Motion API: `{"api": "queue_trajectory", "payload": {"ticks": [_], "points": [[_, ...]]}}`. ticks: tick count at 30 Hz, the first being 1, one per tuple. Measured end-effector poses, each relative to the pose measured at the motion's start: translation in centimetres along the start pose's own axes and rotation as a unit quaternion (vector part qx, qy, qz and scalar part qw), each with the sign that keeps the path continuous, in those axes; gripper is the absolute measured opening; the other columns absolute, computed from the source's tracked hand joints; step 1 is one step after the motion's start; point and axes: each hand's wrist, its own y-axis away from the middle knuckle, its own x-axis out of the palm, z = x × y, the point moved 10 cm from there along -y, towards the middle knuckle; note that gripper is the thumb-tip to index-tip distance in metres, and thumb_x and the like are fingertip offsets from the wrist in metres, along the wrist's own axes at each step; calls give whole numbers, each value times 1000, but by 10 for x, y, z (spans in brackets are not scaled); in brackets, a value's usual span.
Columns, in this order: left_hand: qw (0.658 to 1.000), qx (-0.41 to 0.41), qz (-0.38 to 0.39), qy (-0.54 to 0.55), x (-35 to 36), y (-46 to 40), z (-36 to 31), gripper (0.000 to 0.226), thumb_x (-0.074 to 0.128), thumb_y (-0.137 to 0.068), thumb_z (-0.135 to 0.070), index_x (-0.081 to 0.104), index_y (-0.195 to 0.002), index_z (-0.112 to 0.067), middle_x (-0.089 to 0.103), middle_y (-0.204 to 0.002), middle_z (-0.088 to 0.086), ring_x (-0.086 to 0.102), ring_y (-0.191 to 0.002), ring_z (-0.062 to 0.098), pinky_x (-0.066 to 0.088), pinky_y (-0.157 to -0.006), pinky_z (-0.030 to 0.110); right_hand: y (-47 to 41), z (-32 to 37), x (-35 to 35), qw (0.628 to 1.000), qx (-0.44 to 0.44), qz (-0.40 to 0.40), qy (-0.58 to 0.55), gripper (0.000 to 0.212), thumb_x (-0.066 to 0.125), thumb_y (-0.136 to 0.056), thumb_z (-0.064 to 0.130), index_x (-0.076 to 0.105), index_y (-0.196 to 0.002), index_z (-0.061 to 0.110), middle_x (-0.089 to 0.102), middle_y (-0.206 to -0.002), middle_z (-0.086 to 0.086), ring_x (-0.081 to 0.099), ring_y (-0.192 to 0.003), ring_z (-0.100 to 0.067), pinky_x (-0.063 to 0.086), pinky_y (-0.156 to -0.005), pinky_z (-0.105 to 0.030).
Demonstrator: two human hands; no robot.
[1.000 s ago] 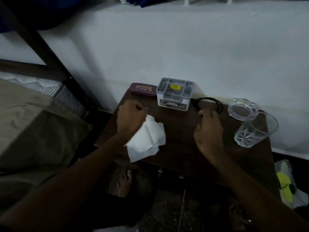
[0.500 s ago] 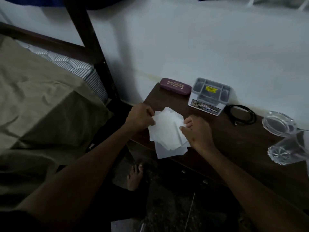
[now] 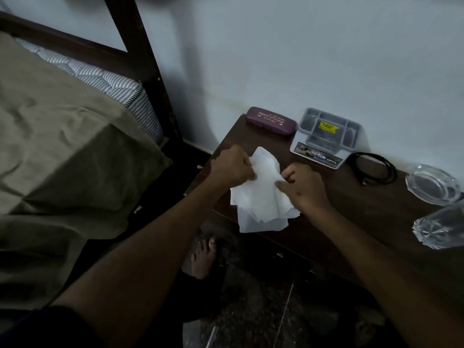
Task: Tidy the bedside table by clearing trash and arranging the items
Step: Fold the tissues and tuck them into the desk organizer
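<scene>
Tissue pinched from both sides over the near left corner of the counter: left hand fisted on its upper left edge, right hand clamped with thumb and fingers on its right edge. Loose lower layers draping past the counter's near edge toward the floor, so probably gathered up as trash rather than laid out flat. Two-sided grip likely meant to bunch the sheets together before lifting away.

Along the far edge against the wall, left to right: maroon glasses case, then grey organiser box just beside it, then coiled black cable. Kept at the back, presumably to leave the near part free for working. Further right, glass ashtray, and nearer than it a cut-glass tumbler lying tilted at the picture's edge. Bed to the left, well apart from the counter.
</scene>
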Motion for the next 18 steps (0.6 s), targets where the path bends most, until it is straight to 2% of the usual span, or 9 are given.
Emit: {"api": "queue_trajectory", "payload": {"ticks": [2, 4, 6, 8, 10, 13, 18], "points": [[1000, 6, 10, 28, -2, -3, -5, 18, 91, -74, -29, 75, -72, -21, 72, -81, -5, 71, -87, 21, 61, -90, 47, 0, -1, -17, 1000, -11, -8, -17, 15, 78, -85, 21, 74, -99, 16, 71, -90, 3, 66, -89, -19, 44, -74, -29], [998, 8, 13, 67, -5, -6, -7, 17, 92, -76, -25, 75, -74, -19, 74, -87, -1, 72, -88, 20, 62, -84, 40, 0, -2, -34, 999, -25, -17, -18, 17, 77, -85, 16, 75, -101, 17, 71, -88, 2, 67, -88, -18, 44, -68, -27], [994, 13, 20, 108, -6, -7, -11, 15, 91, -77, -18, 78, -81, -13, 76, -93, 3, 71, -86, 18, 60, -73, 29, 1, -7, -47, 999, -29, -17, -18, 18, 76, -84, 14, 76, -101, 18, 75, -89, 0, 70, -88, -18, 51, -73, -30], [991, 17, 29, 133, -5, -7, -16, 13, 91, -77, -13, 79, -83, -11, 76, -91, 2, 69, -83, 15, 57, -69, 23, 2, -15, -56, 999, -24, -13, -26, 16, 76, -85, 14, 77, -101, 16, 78, -92, -2, 73, -89, -18, 58, -83, -40], [990, 14, 38, 136, -2, -8, -20, 13, 91, -76, -11, 79, -81, -13, 73, -87, -2, 67, -81, 13, 55, -68, 22, 2, -24, -63, 999, -15, -14, -25, 13, 76, -87, 16, 76, -100, 16, 78, -91, -2, 74, -86, -18, 60, -85, -46], [992, 4, 46, 117, 3, -12, -21, 16, 91, -76, -12, 82, -88, -8, 72, -88, -3, 65, -81, 12, 53, -67, 22, 1, -34, -66, 1000, -9, -2, -25, 8, 74, -89, 18, 72, -97, 19, 78, -88, 0, 74, -81, -17, 62, -80, -51], [992, -4, 64, 107, 8, -17, -31, 14, 88, -78, -11, 82, -89, -5, 74, -91, 1, 65, -80, 12, 50, -65, 23, -2, -46, -63, 999, 3, 27, -44, 8, 72, -92, 23, 75, -98, 18, 78, -91, 3, 76, -82, -15, 65, -76, -50]]}}
